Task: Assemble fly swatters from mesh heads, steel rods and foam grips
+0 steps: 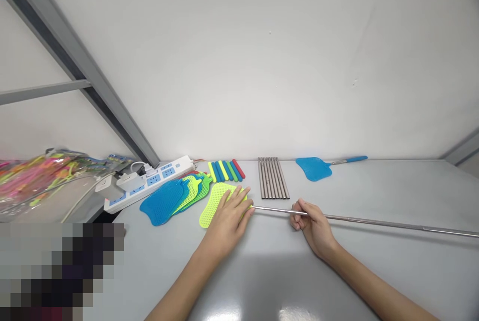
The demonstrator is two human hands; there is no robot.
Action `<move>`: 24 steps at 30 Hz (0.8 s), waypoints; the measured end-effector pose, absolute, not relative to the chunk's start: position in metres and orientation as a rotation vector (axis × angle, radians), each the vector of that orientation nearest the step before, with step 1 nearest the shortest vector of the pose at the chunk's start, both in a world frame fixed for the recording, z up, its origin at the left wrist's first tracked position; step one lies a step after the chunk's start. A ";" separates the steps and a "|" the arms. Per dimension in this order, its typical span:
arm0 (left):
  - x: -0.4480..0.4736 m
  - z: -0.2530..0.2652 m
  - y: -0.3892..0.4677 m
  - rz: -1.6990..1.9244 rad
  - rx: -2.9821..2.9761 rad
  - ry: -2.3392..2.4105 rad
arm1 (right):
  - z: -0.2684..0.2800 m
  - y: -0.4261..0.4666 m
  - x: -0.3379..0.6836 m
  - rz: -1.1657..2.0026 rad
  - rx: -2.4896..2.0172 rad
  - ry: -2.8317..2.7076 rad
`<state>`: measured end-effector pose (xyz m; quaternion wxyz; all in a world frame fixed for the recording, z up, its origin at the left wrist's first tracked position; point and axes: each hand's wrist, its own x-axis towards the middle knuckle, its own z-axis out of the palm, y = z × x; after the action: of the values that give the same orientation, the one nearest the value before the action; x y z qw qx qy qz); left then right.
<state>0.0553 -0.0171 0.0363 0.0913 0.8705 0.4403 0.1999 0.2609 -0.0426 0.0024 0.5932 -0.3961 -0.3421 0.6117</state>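
Your right hand [313, 224] holds a telescopic metal rod [374, 222] running toward three o'clock. At that hand's nine o'clock, your left hand [234, 210] clasps a yellow flyswatter head [212, 204] by the rod's thin end. Beyond: metal tubes [273, 178] at eleven, a blue flyswatter [315, 168] at twelve.

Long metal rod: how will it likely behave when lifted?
The metal rod could dip at its far end, since a long stretch runs past the right hand. Its stepped sections suggest it might telescope. Its shiny surface may feel slippery.
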 end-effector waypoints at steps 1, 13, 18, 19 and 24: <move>0.056 0.037 -0.017 0.605 2.581 1.292 | 0.003 -0.042 0.261 1.424 -0.920 -0.800; 0.058 0.031 -0.020 0.588 2.599 1.164 | 0.006 -0.045 0.263 1.534 -0.955 -0.995; 0.060 0.029 -0.023 0.572 2.657 1.198 | 0.007 -0.045 0.266 1.646 -0.942 -1.042; 0.061 0.030 -0.024 0.591 2.661 1.210 | 0.007 -0.045 0.266 1.690 -0.936 -1.044; 0.065 0.034 -0.030 0.707 2.675 1.270 | 0.010 -0.047 0.270 1.921 -0.930 -1.018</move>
<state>0.0647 -0.0302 0.0339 0.0484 0.8777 0.4165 0.2320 0.2699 -0.0472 0.0100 0.3786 -0.3640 -0.3986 0.7519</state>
